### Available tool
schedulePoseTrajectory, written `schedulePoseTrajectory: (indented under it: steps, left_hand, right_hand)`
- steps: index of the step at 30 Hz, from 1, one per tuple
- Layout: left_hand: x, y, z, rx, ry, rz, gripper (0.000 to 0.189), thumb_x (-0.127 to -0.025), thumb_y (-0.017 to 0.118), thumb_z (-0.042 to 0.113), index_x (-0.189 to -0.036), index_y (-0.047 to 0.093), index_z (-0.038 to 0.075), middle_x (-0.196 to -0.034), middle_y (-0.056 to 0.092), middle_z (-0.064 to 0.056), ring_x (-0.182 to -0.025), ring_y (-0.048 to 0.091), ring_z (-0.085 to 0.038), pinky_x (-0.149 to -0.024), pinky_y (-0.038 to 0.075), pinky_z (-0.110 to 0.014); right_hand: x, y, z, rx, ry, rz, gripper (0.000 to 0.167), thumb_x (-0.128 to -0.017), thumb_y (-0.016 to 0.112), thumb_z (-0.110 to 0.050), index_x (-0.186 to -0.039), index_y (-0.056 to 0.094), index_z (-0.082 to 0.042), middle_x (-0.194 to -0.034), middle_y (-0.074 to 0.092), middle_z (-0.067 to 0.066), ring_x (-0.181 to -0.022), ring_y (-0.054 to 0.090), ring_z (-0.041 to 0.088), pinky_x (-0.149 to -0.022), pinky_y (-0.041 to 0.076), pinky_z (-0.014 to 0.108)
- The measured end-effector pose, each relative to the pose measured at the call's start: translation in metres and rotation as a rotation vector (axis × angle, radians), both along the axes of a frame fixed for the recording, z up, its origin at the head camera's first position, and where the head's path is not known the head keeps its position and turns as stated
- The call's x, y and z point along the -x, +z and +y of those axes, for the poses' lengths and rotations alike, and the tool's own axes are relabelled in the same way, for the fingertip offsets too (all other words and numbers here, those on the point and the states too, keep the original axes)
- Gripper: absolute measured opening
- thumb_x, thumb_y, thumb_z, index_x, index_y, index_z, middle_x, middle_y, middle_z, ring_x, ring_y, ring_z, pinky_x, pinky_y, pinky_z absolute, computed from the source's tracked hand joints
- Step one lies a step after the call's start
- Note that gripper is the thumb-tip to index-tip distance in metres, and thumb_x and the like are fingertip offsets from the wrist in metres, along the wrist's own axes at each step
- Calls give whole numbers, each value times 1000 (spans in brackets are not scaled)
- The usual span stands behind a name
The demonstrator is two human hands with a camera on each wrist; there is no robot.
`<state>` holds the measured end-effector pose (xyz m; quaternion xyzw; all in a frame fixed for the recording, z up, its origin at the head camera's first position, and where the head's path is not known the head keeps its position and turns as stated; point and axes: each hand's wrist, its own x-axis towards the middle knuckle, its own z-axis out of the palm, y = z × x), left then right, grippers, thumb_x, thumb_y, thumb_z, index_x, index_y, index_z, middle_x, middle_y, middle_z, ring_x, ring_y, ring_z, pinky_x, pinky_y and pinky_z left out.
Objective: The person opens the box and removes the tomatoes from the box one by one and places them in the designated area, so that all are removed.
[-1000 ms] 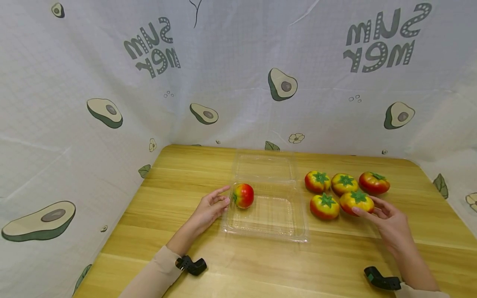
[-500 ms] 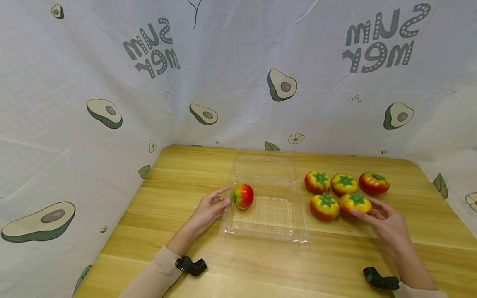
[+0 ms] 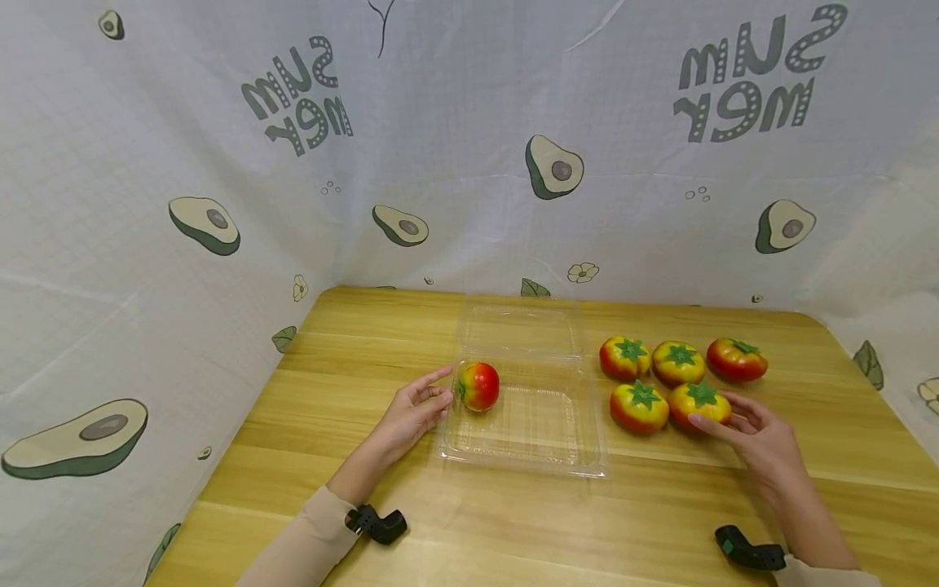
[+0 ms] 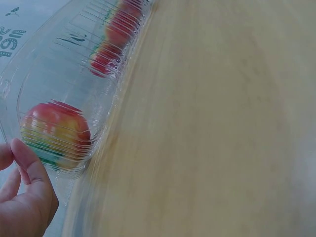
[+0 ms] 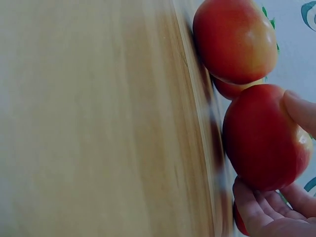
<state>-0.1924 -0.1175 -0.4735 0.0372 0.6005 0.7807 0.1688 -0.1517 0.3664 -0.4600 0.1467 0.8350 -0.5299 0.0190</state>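
Note:
My left hand (image 3: pixel 411 416) pinches the left rim of a clear plastic clamshell box (image 3: pixel 524 466) between thumb and finger. The box lies open, with its lid (image 3: pixel 522 330) folded back. Inside, at the left end, a red-and-yellow tomato (image 3: pixel 481 387) lies on its side, green leaves toward the hand; ridged plastic covers it in the left wrist view. On the right, my right hand (image 3: pixel 763 436) grips another tomato (image 5: pixel 266 138), thumb on one side and fingers on the other. That tomato sits green star up, close beside a neighbouring tomato (image 3: pixel 640 408).
Behind the gripped tomato are a left rear tomato (image 3: pixel 623 359), a middle one (image 3: pixel 678 362) and a tilted one (image 3: pixel 737 360) at the right. Everything rests on a wooden table (image 3: pixel 513 530). A printed cloth (image 3: pixel 469 163) hangs behind and at the sides.
My right hand and its tomato have shifted slightly left and down, nearer the neighbouring tomato. The left hand and the box stay in place.

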Motion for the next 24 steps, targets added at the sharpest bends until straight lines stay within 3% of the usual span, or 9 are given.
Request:
schedulePoseTrajectory:
  steps: [4, 8, 13, 15, 17, 19, 21, 24]
  left_hand:
    - [0, 0, 0, -1, 2, 0, 54, -100, 56, -1, -151, 39, 2, -104, 54, -6, -85, 56, -10, -74, 52, -17]
    - [0, -1, 0, -3, 4, 4, 54, -100, 56, -2, -151, 39, 1, -104, 53, -6, -85, 56, -10, -74, 52, -17]
    - [0, -1, 0, -5, 4, 6, 54, -100, 56, -2, -151, 39, 1, -104, 53, -6, -85, 56, -10, -74, 52, -17]
    - [0, -1, 0, -7, 6, 4, 54, -100, 55, -2, -151, 39, 1, -104, 53, -6, -85, 56, -10, -74, 52, -17]
    - [0, -1, 0, -8, 7, 2, 53, -100, 55, -2, -151, 39, 2, -104, 53, -6, -85, 56, -10, -74, 52, -17]
    - [0, -2, 0, -7, 10, -1, 53, -100, 56, -2, -151, 40, 3, -104, 53, -6, -85, 56, -10, -74, 52, -17]
    - [0, -2, 0, -5, 10, -2, 54, -100, 56, -2, -151, 40, 3, -105, 54, -6, -85, 57, -10, -74, 52, -17]
    - [0, -2, 0, -4, 10, -2, 54, -100, 57, -1, -151, 40, 4, -106, 54, -6, -85, 57, -11, -75, 52, -17]
  right_hand:
    - [1, -1, 0, -17, 7, -12, 73, -90, 76, -36, -149, 41, -11, -122, 46, -11, -92, 42, -14, -71, 41, 5]
    - [2, -1, 0, -33, 13, -31, 76, -90, 75, -38, -150, 39, -8, -134, 44, 4, -93, 40, -14, -71, 41, 6]
    - [3, 0, 0, -37, 17, -55, 77, -90, 74, -40, -151, 37, -11, -142, 40, 13, -96, 40, -11, -71, 40, 7]
    - [4, 0, 0, -42, 24, -70, 79, -91, 74, -41, -153, 35, -11, -147, 37, 19, -108, 47, -1, -71, 41, 8]
    - [4, 1, -1, -45, 32, -85, 82, -91, 72, -42, -155, 31, -10, -153, 30, 25, -124, 48, 17, -74, 43, 9]
    - [5, 2, -1, -45, 40, -98, 85, -92, 71, -42, -157, 28, -8, -156, 24, 28, -136, 38, 35, -77, 45, 10]
    - [5, 3, -2, -41, 44, -105, 87, -92, 71, -43, -157, 26, -7, -158, 21, 29, -140, 29, 42, -78, 45, 11]
    - [4, 3, -3, -33, 39, -91, 82, -92, 71, -41, -155, 30, -9, -154, 29, 26, -127, 46, 22, -76, 44, 8]
